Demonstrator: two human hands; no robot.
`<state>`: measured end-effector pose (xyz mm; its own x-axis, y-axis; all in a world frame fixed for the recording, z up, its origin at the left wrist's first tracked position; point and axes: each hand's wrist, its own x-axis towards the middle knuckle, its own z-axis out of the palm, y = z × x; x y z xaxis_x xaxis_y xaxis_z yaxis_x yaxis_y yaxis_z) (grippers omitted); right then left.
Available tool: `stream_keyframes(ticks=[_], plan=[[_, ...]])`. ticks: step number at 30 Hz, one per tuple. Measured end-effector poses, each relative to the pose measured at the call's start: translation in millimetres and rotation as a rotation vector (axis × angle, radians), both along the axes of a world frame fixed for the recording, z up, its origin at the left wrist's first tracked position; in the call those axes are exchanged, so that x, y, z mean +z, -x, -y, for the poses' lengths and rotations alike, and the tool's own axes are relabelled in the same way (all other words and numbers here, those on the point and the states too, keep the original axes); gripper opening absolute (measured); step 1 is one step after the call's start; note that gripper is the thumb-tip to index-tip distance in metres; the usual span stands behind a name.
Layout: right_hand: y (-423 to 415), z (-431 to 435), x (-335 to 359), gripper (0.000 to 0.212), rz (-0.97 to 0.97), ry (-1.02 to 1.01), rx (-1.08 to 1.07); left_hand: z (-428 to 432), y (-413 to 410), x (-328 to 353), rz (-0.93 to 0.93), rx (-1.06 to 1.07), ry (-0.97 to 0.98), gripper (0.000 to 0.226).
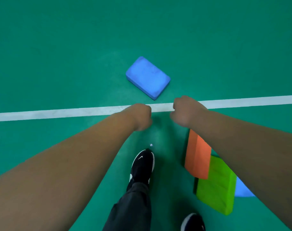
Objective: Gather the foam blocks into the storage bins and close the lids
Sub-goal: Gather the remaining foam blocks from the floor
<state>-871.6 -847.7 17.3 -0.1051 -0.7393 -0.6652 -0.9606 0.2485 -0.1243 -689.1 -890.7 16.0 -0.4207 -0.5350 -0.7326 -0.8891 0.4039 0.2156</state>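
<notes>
Even, soft light; slight wide-angle warp

The floor (58,47) is a smooth green sports surface and it fills the whole view. One white painted line (58,113) crosses it from left to right, rising a little toward the right. The light is soft, with weak shadows.

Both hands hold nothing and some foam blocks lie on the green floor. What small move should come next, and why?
Probably reach forward and down to the blue rectangular foam block. It lies flat just past the white floor line, straight ahead of the left hand and the right hand, whose fingers are curled and hold nothing.
</notes>
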Motion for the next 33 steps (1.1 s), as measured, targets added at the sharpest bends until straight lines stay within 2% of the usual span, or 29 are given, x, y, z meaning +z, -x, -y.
stream_keyframes(ticks=[4, 6, 9, 13, 16, 20, 23, 28, 33], plan=[[14, 29, -56, 0.023, 0.018, 0.019, -0.053, 52, 23, -50, 0.005, -0.051, 0.067, 0.025], [21, 37, -87, 0.018, 0.015, 0.024, -0.068, 73, 32, -80, -0.006, -0.049, 0.114, 0.024], [32, 45, -132, 0.018, 0.021, 0.06, -0.081, 94, 48, -123, -0.012, -0.051, 0.169, 0.038], [46, 48, -183, 0.045, 0.037, 0.08, -0.145, 111, 73, -170, -0.025, -0.038, 0.216, 0.045], [48, 47, -210, 0.043, 0.058, 0.064, -0.169, 122, 87, -190, -0.026, -0.054, 0.299, 0.058], [48, 41, -233, 0.036, 0.081, 0.049, -0.182, 136, 95, -211, -0.018, -0.146, 0.351, 0.089], [50, 39, -238, 0.02, 0.086, 0.037, -0.177, 147, 99, -220, 0.011, -0.272, 0.324, 0.099], [57, 47, -237, 0.019, 0.083, 0.036, -0.202, 162, 118, -216, 0.168, -0.414, 0.332, 0.127], [66, 50, -235, 0.023, 0.095, 0.06, -0.246, 157, 134, -203, 0.291, -0.542, 0.449, 0.135]])
